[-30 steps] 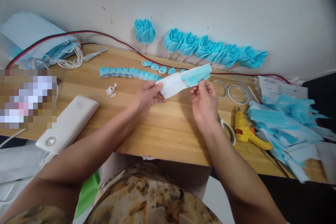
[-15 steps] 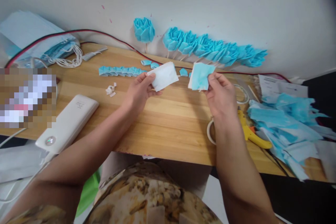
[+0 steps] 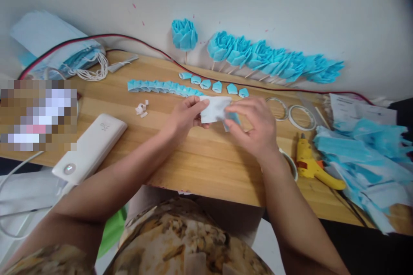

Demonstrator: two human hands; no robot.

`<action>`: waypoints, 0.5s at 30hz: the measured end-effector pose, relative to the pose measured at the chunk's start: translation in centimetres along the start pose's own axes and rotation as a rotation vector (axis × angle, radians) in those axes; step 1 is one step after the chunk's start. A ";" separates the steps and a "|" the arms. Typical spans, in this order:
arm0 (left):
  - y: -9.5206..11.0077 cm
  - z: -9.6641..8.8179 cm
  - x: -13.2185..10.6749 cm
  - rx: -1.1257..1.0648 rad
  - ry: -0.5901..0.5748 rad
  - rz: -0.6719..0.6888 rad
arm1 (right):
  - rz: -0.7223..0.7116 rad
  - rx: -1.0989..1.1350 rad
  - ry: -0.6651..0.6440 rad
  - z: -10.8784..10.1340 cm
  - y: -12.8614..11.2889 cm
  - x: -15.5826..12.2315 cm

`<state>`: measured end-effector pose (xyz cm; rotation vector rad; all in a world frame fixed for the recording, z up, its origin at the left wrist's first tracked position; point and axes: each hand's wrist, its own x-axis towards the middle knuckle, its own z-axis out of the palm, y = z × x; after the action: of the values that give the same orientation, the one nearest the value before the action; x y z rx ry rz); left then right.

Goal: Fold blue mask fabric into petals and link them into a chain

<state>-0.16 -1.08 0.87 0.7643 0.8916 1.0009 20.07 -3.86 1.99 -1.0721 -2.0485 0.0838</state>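
Note:
My left hand pinches a white rectangle of mask-like fabric by its left end, above the wooden table. At its other end is my right hand, its thumb and index finger bent round a light-blue fabric piece. Motion blurs those fingertips, and the blue piece is partly hidden by them and by the white one. Just behind my hands lie a row of overlapping folded blue petals and several separate folded petals.
Blue fabric flowers on sticks lean along the wall, one standing apart. On the right are tape rolls, a yellow glue gun and blue fabric scraps. A white power bank and white scraps lie left.
My hands have come together: the right has moved left with the blue piece, which now overlaps the white piece's end. The view has shifted slightly, uncovering more petals and the glue gun.

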 end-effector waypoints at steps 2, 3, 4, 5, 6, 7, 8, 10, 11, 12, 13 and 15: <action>0.1 0.1 -0.1 0.003 -0.007 0.001 | -0.094 -0.032 -0.042 0.7 -0.7 -0.1; 0.1 0.1 -0.1 0.007 -0.007 -0.001 | -0.120 -0.057 -0.058 1.0 -0.8 -0.2; 0.1 0.2 -0.1 0.011 -0.007 -0.003 | -0.128 -0.081 -0.070 1.3 -0.9 -0.3; 0.1 0.3 -0.1 0.015 -0.007 -0.005 | -0.118 -0.096 -0.070 1.6 -0.9 -0.4; 0.2 0.3 -0.1 0.019 -0.010 -0.008 | -0.088 -0.093 -0.060 1.8 -0.9 -0.5; 0.2 0.4 -0.1 0.023 -0.018 -0.013 | -0.033 -0.064 -0.041 2.0 -0.8 -0.6; 0.3 0.5 -0.1 0.027 -0.030 -0.019 | 0.049 -0.004 -0.016 2.2 -0.8 -0.7; 0.4 0.6 -0.2 0.040 -0.048 -0.014 | 0.284 0.201 0.030 2.5 -0.6 -0.7; 0.5 0.6 -0.3 0.049 -0.048 0.005 | 0.415 0.328 0.049 2.6 -0.5 -0.7; 0.6 0.6 -0.4 0.061 -0.043 0.036 | 0.537 0.455 0.062 2.7 -0.4 -0.7; 0.6 0.5 -0.4 0.078 -0.034 0.074 | 0.641 0.575 0.076 2.8 -0.3 -0.6; 0.6 0.4 -0.6 0.128 -0.022 0.155 | 0.783 0.760 0.106 3.0 -0.1 -0.5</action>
<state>-0.20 -1.42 1.70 0.9626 0.8931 1.0768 18.08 -3.46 -0.30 -1.2440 -1.2001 1.0753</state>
